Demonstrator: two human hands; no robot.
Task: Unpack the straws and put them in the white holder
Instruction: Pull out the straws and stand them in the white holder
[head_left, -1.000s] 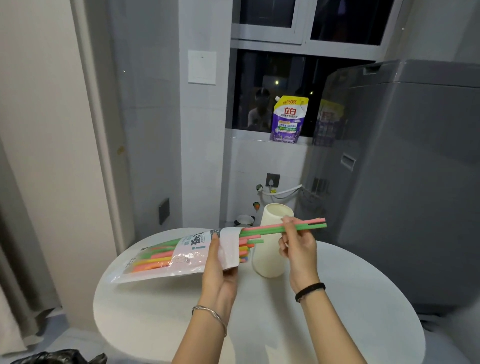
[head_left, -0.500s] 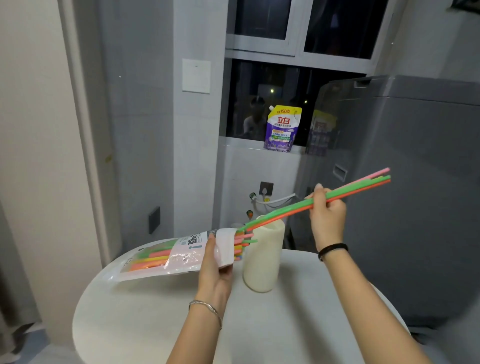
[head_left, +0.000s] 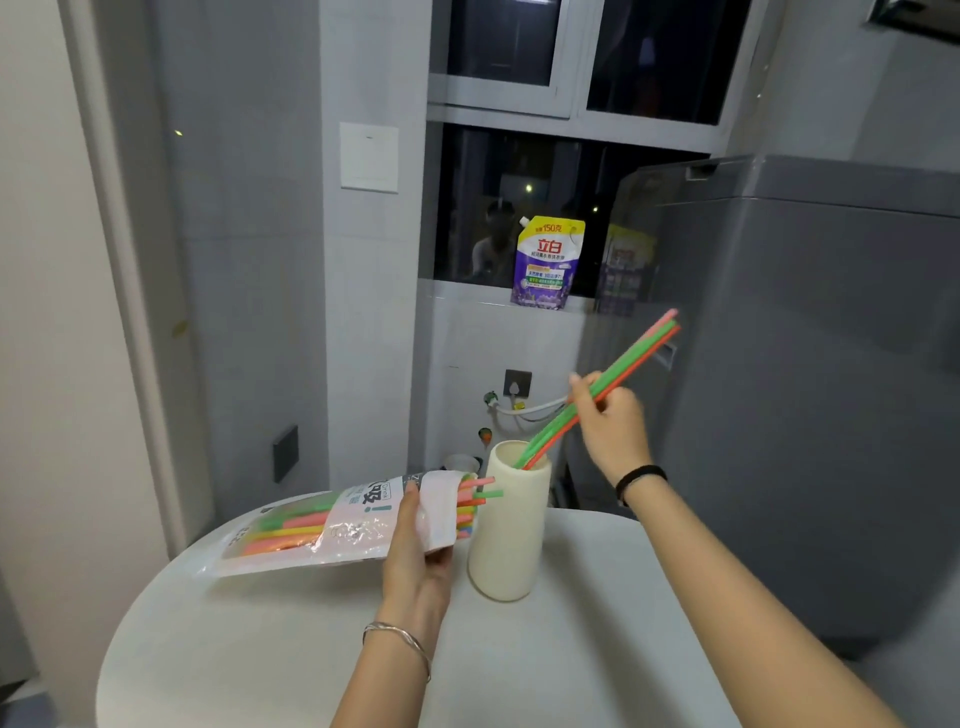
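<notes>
A tall white holder (head_left: 506, 530) stands upright on the round white table (head_left: 291, 649). My right hand (head_left: 608, 421) pinches three long straws (head_left: 631, 353), pink, green and orange, tilted up to the right. Their lower ends sit inside the holder's mouth. My left hand (head_left: 415, 551) grips the clear straw packet (head_left: 322, 525) near its open end, just left of the holder. The packet lies almost level above the table. Several coloured straws fill it, and a few tips (head_left: 480, 491) poke out toward the holder.
A grey washing machine (head_left: 810, 384) stands close on the right behind the table. A purple detergent pouch (head_left: 548, 262) sits on the window sill. A grey wall with a wall socket (head_left: 284, 453) is to the left, and a tap and hose (head_left: 519, 405) sit behind the holder.
My right hand has drawn the three straws fully out of the packet, swung them steeper and brought their lower ends down into the holder. The left hand keeps the packet nearly still.
</notes>
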